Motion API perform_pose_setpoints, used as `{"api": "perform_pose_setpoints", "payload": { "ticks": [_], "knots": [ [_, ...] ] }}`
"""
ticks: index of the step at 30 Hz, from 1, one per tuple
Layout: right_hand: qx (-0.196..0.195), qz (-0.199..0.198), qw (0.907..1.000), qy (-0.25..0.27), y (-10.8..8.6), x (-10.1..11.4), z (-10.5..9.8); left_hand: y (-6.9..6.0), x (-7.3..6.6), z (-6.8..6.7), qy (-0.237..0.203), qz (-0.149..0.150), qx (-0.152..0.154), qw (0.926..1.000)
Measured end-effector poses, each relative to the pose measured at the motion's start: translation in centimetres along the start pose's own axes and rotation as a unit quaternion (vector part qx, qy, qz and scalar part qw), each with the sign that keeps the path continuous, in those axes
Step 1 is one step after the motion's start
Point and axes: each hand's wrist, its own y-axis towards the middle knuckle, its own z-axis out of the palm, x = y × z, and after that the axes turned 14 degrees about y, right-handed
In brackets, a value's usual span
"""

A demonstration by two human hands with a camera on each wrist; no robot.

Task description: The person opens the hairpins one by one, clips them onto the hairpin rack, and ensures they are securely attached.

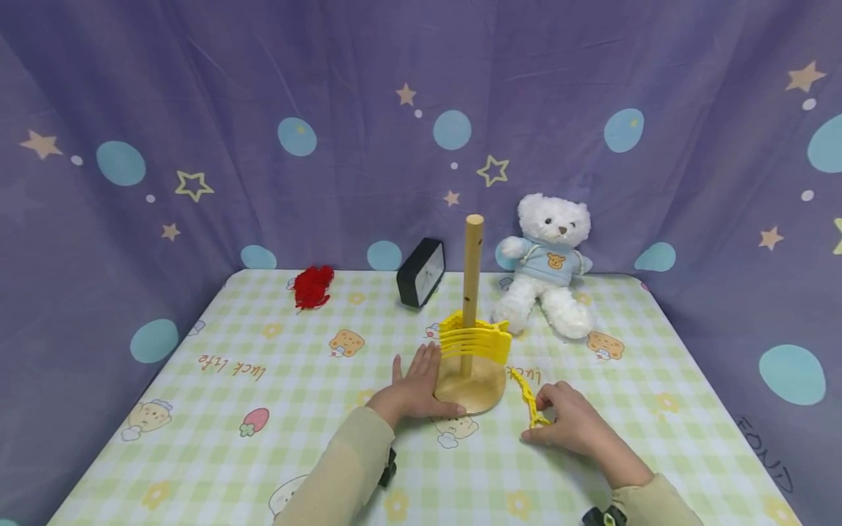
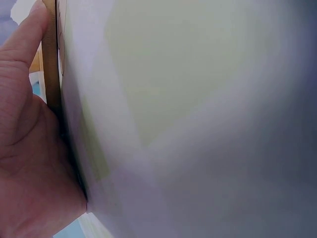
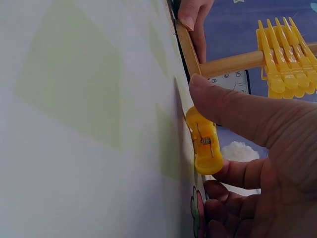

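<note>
A wooden pole stands upright on a round wooden base. Several yellow plastic clothespins sit stacked around its lower half, prongs side by side in the right wrist view. My left hand rests against the base's left side, fingers extended and thumb along the front rim; the left wrist view shows the thumb on that edge. To the right of the base, a loose yellow clothespin lies on the cloth. Its spring end is pinched between the thumb and forefinger of my right hand.
Behind the pole stand a black-framed clock and, to the right, a white teddy bear in a blue top. A red tangled bundle lies at the back left. A checked cloth covers the table; a purple curtain hangs behind.
</note>
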Motion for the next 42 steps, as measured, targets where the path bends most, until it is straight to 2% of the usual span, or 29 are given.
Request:
{"api": "perform_pose_setpoints", "payload": {
  "ticks": [7,17,25,27,30,33,36,42],
  "knots": [
    [0.005,-0.004,0.9998,-0.020,-0.1,0.1,0.1,-0.2,-0.1,-0.2,0.000,0.000,0.002,1.0000],
    [-0.003,-0.008,0.9998,-0.019,-0.2,0.0,0.2,-0.6,-0.3,-0.6,0.001,0.002,0.004,1.0000],
    [-0.023,0.015,0.9971,0.071,-0.3,0.0,-0.4,-0.8,-0.6,-0.9,0.001,0.000,0.005,1.0000],
    [-0.030,0.019,0.9962,0.080,-0.4,0.0,-0.6,-0.7,-0.6,-0.8,0.001,-0.001,0.005,1.0000],
    [-0.048,0.010,0.9942,0.095,-0.6,0.2,-0.9,-0.6,-0.4,-0.7,0.003,-0.003,0.004,1.0000],
    [-0.078,0.010,0.9873,0.139,-0.8,0.5,-1.3,-0.7,-0.4,-0.7,0.002,-0.003,0.004,1.0000],
    [-0.123,-0.013,0.9792,0.161,-1.0,0.9,-1.9,-1.0,-0.6,-1.1,-0.001,-0.001,0.004,1.0000],
    [-0.217,-0.089,0.9616,0.142,-1.2,1.3,-3.3,-1.6,-1.0,-1.6,-0.001,0.004,-0.001,1.0000]
  ]
}}
